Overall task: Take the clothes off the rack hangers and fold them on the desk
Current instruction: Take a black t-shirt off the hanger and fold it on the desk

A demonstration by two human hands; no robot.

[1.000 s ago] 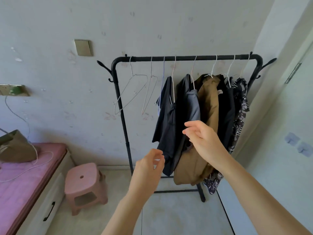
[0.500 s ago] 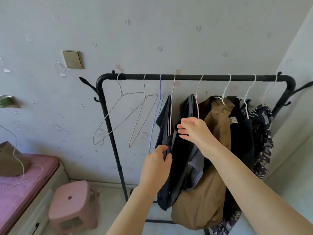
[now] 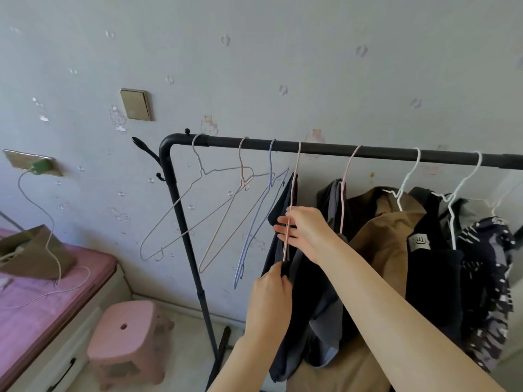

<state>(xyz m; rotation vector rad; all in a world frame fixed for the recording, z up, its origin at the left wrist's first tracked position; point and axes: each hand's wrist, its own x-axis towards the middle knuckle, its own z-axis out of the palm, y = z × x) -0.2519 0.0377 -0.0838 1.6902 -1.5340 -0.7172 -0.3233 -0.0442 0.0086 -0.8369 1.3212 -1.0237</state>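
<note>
The right hand (image 3: pixel 304 233) has its grip on the pink hanger (image 3: pixel 291 210); the left hand (image 3: pixel 271 290) pinches the dark garment (image 3: pixel 278 213) on the rack (image 3: pixel 325 149). Steady the wire, then slide cloth off downward.

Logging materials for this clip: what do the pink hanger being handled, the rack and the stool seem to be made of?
Pink hanger: thin wire, apparently with a matte pink coating, judging by its slim bent outline. Rack: black tube, probably painted metal, with a faint sheen along the bar. Stool: pink moulded plastic by its look, with rounded one-piece form and smooth dull surface.
</note>
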